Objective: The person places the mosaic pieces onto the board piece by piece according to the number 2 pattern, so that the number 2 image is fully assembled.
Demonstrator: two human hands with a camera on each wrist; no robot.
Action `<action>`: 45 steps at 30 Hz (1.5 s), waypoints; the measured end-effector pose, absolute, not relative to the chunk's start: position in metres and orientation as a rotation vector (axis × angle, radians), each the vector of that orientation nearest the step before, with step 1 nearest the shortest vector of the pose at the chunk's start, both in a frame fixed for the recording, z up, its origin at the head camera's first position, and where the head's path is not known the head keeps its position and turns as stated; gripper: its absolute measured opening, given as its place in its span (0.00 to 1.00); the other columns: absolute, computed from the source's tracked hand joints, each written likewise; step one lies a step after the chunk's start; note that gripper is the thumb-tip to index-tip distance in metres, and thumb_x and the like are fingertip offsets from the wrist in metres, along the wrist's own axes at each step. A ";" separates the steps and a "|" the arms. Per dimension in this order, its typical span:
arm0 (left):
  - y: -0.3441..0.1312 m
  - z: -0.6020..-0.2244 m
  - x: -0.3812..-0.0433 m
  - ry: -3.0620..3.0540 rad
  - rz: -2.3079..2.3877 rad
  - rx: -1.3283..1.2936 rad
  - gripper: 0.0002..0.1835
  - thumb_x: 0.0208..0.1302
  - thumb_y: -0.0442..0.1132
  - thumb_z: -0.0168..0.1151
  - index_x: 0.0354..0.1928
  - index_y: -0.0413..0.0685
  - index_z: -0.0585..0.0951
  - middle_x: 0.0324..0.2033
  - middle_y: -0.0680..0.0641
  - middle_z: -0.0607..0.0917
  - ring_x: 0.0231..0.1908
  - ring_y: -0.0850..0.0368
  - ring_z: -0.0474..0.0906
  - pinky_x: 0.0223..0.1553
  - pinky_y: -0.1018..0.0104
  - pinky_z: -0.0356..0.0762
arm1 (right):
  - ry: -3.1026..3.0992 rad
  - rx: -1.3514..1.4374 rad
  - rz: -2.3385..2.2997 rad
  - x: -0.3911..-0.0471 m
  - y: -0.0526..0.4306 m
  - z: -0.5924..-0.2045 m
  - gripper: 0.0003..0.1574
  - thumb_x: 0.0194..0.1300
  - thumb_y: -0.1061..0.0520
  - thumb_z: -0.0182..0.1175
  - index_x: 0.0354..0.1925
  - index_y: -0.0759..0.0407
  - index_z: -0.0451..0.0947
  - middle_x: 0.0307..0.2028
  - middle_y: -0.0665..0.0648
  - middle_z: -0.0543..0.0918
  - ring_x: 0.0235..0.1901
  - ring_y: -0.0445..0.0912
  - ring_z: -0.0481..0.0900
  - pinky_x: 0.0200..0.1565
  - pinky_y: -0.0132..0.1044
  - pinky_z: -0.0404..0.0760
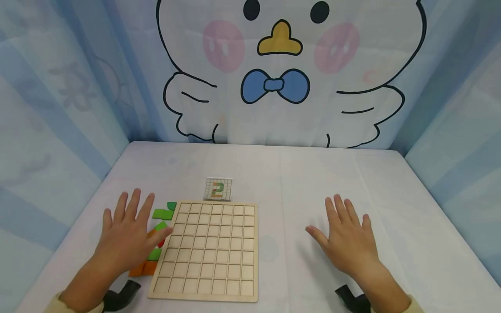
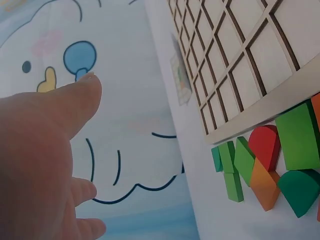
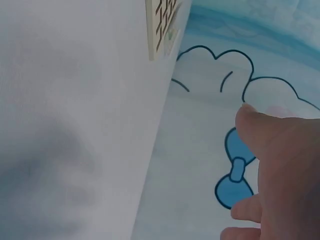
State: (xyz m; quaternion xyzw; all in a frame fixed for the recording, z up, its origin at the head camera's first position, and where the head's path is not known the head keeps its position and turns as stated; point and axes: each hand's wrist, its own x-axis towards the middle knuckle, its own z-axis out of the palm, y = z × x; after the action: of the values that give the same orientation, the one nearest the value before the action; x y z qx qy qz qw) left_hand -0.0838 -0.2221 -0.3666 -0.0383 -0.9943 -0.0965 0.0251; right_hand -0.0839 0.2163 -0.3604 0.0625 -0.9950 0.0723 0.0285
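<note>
My left hand [image 1: 127, 237], fingers spread and holding nothing, hovers over the coloured blocks at the left edge of a wooden grid board [image 1: 211, 300]. In the left wrist view those blocks show beside the board: a red rounded block [image 2: 264, 146], an orange diamond [image 2: 264, 185], a dark green rounded block [image 2: 299, 191], a green square block [image 2: 298, 135] and several smaller green ones. To the right of the board, my right hand [image 1: 350, 241] is spread above the white table, its shadow beneath it. The board's squares hold no blocks.
A small pattern card [image 1: 218, 189], printed with an orange and green figure on a grid, lies just behind the board. Orange blocks [image 1: 143, 268] sit at the board's near left. Cartoon-printed curtains [image 1: 274, 117] stand behind the table [image 1: 313, 169] and on both sides.
</note>
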 end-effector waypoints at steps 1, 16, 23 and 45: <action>-0.222 -0.367 -0.084 -3.076 -0.297 -0.118 0.53 0.64 0.64 0.62 0.75 0.32 0.55 0.74 0.26 0.44 0.73 0.26 0.33 0.63 0.23 0.28 | -3.067 0.196 0.228 -0.084 0.215 -0.361 0.59 0.69 0.27 0.52 0.75 0.71 0.53 0.74 0.73 0.53 0.73 0.68 0.48 0.63 0.76 0.44; -0.228 -0.370 -0.090 -3.034 -0.274 -0.215 0.50 0.55 0.60 0.73 0.70 0.35 0.67 0.71 0.26 0.58 0.69 0.24 0.51 0.61 0.21 0.49 | -2.939 0.354 0.412 -0.094 0.186 -0.373 0.56 0.62 0.33 0.65 0.69 0.71 0.63 0.69 0.69 0.67 0.68 0.64 0.63 0.63 0.68 0.60; -0.234 -0.372 -0.093 -3.079 -0.447 -0.215 0.35 0.55 0.49 0.77 0.62 0.40 0.78 0.59 0.31 0.77 0.58 0.30 0.72 0.53 0.33 0.72 | -2.824 0.514 0.507 -0.099 0.167 -0.382 0.43 0.53 0.37 0.74 0.56 0.65 0.79 0.53 0.62 0.82 0.54 0.59 0.79 0.51 0.57 0.78; -0.262 -0.403 -0.122 -3.127 -0.791 -0.155 0.24 0.66 0.42 0.68 0.61 0.40 0.79 0.60 0.31 0.77 0.60 0.29 0.69 0.57 0.32 0.69 | -3.009 0.783 0.818 -0.102 0.129 -0.398 0.37 0.55 0.50 0.76 0.59 0.62 0.77 0.58 0.58 0.79 0.59 0.55 0.75 0.58 0.52 0.75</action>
State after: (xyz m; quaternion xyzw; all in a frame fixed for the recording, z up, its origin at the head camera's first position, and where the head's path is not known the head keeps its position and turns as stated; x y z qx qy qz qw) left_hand -0.1224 -0.2623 -0.4030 -0.0481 -0.9674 -0.2447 -0.0439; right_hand -0.1021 0.1292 -0.3983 0.2434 -0.9353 0.2542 -0.0366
